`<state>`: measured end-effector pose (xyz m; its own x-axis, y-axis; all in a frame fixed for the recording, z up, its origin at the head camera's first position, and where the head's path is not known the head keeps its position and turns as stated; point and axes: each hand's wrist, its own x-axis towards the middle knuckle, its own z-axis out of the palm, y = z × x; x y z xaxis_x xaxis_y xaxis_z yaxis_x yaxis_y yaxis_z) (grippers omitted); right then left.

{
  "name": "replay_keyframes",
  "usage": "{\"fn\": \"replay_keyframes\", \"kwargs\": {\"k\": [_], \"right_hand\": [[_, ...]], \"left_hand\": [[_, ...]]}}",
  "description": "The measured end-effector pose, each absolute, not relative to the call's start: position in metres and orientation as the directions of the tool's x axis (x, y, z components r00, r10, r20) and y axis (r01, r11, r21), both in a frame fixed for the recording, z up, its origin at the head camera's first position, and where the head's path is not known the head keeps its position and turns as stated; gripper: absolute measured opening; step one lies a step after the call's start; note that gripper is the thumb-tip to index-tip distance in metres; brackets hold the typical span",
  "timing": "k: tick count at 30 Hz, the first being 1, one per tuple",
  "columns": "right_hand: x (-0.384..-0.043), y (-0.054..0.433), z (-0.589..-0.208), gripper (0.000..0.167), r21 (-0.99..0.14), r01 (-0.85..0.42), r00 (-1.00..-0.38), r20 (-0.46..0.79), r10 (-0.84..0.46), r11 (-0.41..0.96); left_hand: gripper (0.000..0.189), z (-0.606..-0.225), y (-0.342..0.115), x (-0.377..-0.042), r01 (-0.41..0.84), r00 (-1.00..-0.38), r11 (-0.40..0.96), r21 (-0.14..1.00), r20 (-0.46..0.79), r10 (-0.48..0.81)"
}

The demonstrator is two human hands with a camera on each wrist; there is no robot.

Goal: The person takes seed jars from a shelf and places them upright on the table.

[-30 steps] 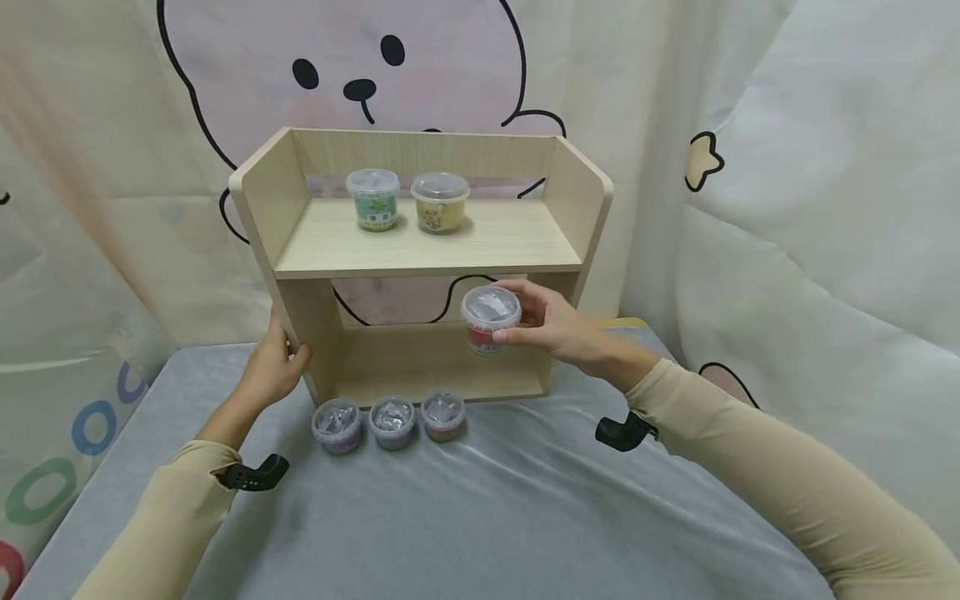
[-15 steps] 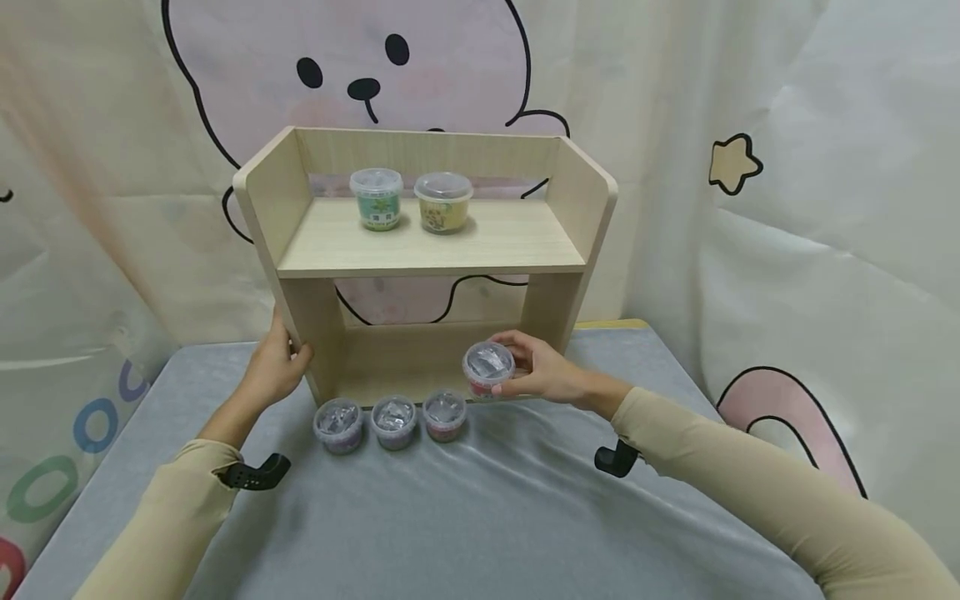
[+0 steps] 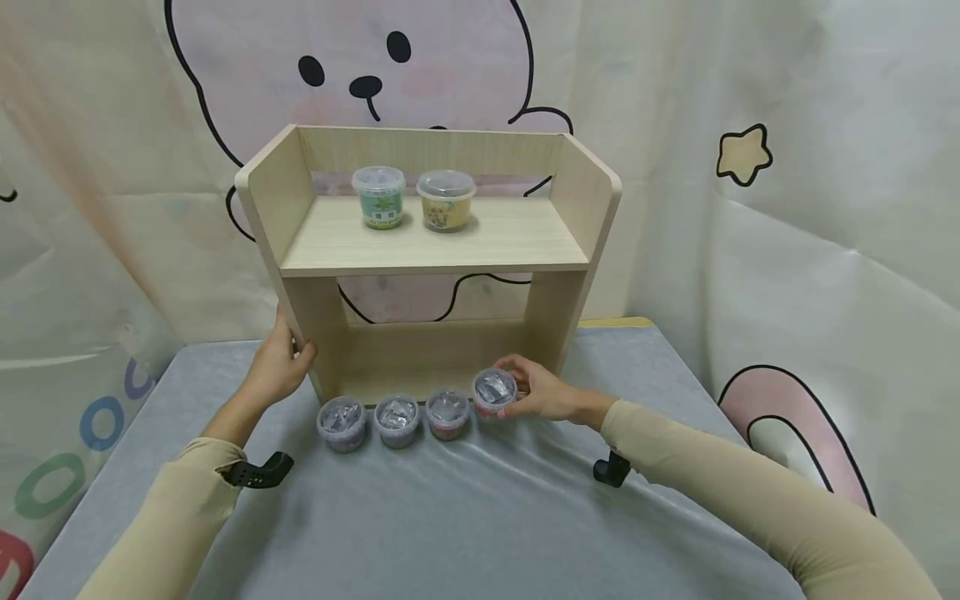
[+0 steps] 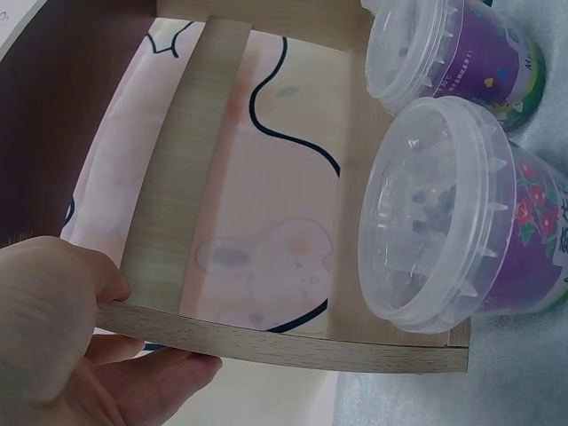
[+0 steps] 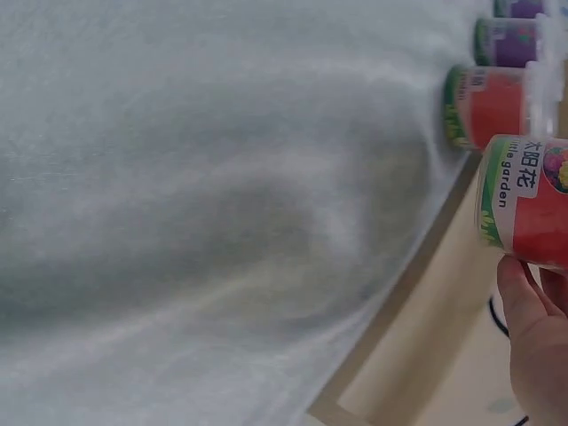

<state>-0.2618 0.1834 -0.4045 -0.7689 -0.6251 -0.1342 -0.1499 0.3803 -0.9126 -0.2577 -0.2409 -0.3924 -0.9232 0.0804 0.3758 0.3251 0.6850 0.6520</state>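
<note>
One grey-clothed table (image 3: 450, 525), cartoon backdrop (image 3: 615, 58) behind. Left hand (image 3: 274, 367) grips the shelf (image 3: 435, 269) by its left side; right hand (image 3: 542, 391) pinches the red-labelled tub (image 3: 495, 388), lower than a second ago, near the shelf's bottom front edge beside three tubs (image 3: 397, 419).

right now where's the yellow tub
In the head view, the yellow tub stands on the upper shelf, just right of the green tub, above and left of the right hand.
</note>
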Motion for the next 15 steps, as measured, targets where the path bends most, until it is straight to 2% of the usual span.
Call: {"fn": "replay_keyframes", "kwargs": {"k": [7,15], "right_hand": [[-0.264,0.184,-0.420,0.073,-0.896,-0.142,-0.786,-0.157,-0.598,0.421],[-0.268,0.188,-0.434,0.075,-0.903,-0.128,-0.779,-0.165,-0.606,0.411]], "left_hand": [[0.071,-0.393,-0.243,-0.257,0.310,-0.928,0.704,0.639,0.365,0.076],[0.072,-0.392,-0.242,-0.257,0.298,-0.933,0.701,0.648,0.353,0.071]]}}
